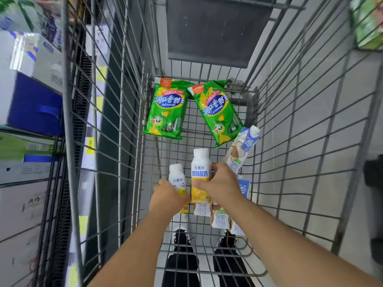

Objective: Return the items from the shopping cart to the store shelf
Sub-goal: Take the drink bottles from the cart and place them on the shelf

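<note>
I look down into a wire shopping cart [290, 129]. My right hand [222, 183] grips a white and yellow yogurt bottle [200, 172], held upright above the cart floor. My left hand [170, 195] is wrapped round a second, smaller-looking yogurt bottle [176, 179] just to its left. Two green sausage packs [167, 108] [217, 110] lie at the far end of the cart. A blue and white drink carton [242, 148] leans against the right wall. More cartons [220, 219] lie under my right wrist, partly hidden.
Store shelves [31, 100] with white and blue boxes and yellow price tags run along the left of the cart. The grey folded child seat [217, 30] is at the far end. A green display [369, 23] sits top right. Grey floor tiles and my shoes show below.
</note>
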Available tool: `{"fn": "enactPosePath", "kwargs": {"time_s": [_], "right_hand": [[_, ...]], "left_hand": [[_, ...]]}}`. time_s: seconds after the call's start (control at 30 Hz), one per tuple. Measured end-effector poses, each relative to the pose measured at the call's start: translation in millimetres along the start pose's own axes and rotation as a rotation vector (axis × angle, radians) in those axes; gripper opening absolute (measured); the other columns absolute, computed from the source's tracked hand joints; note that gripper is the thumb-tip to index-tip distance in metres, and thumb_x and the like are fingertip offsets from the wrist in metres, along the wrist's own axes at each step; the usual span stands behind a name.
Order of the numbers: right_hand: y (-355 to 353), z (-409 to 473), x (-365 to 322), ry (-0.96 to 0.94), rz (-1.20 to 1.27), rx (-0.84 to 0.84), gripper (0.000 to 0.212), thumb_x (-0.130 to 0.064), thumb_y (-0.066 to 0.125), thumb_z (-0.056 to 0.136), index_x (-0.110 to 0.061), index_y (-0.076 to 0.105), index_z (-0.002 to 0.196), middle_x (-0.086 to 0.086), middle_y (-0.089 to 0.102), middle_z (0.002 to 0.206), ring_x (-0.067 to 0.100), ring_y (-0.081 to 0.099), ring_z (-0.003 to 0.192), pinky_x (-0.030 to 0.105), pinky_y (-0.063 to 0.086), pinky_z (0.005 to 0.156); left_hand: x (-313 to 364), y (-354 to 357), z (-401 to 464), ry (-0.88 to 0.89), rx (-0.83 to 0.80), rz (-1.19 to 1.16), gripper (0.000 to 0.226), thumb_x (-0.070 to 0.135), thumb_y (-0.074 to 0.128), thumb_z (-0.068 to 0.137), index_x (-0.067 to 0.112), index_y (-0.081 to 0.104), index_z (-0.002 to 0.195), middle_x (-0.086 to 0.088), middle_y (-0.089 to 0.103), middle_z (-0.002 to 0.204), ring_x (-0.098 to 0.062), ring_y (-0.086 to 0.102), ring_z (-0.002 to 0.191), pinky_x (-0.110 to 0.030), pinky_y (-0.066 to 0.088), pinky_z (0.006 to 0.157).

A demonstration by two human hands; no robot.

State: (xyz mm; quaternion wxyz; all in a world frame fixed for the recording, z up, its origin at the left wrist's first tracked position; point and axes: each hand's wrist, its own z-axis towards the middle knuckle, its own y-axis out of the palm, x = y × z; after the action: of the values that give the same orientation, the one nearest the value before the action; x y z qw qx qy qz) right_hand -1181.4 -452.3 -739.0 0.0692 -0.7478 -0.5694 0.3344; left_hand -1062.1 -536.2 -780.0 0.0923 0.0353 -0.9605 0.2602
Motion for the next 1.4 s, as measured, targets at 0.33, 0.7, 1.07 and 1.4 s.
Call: {"fn": "enactPosePath", "kwargs": {"time_s": [0.33, 0.7, 1.07, 1.4], "right_hand": [[-53, -39, -24, -0.005, 0.119, 0.037, 0.055, -0.024, 0.092, 0.063, -0.018, 0.057, 0.105, -0.003, 0.070, 0.100, 0.016, 0.069, 0.087, 0.034, 0.058, 0.074], [-186, -204, -171, -0.301, 0.225, 0.052, 0.057, -0.011, 0.094, 0.061, -0.009, 0.060, 0.107, 0.004, 0.072, 0.104, 0.013, 0.068, 0.085, 0.030, 0.055, 0.076], [-234, -403, -301, -0.893, 0.147, -0.178, 0.065, -0.026, 0.098, 0.051, -0.013, 0.065, 0.106, 0.004, 0.075, 0.101, 0.021, 0.072, 0.094, 0.046, 0.058, 0.088], [-167, -595, -280, -1.259, -0.060, -0.587, 0.033, -0.012, 0.089, 0.069, -0.021, 0.066, 0.091, 0.002, 0.076, 0.094, 0.012, 0.071, 0.078, 0.034, 0.061, 0.073]], "left_hand": [[18, -63, -50, 0.019, -0.285, -0.670, 0.034, 0.007, 0.073, 0.065, 0.007, 0.059, 0.096, -0.017, 0.068, 0.083, -0.028, 0.064, 0.066, -0.034, 0.054, 0.057], [82, -246, -243, 0.475, -0.312, -1.001, 0.054, 0.002, 0.074, 0.050, 0.005, 0.060, 0.103, -0.018, 0.063, 0.087, -0.028, 0.064, 0.075, -0.042, 0.053, 0.073], [23, -352, -474, 0.743, 0.186, -1.102, 0.032, 0.010, 0.079, 0.069, 0.010, 0.069, 0.100, -0.017, 0.066, 0.083, -0.030, 0.064, 0.075, -0.047, 0.055, 0.068], [-155, -307, -671, 0.639, 0.894, -1.404, 0.031, 0.026, 0.078, 0.078, 0.005, 0.066, 0.098, -0.014, 0.068, 0.090, -0.021, 0.065, 0.068, -0.036, 0.058, 0.061]]}}
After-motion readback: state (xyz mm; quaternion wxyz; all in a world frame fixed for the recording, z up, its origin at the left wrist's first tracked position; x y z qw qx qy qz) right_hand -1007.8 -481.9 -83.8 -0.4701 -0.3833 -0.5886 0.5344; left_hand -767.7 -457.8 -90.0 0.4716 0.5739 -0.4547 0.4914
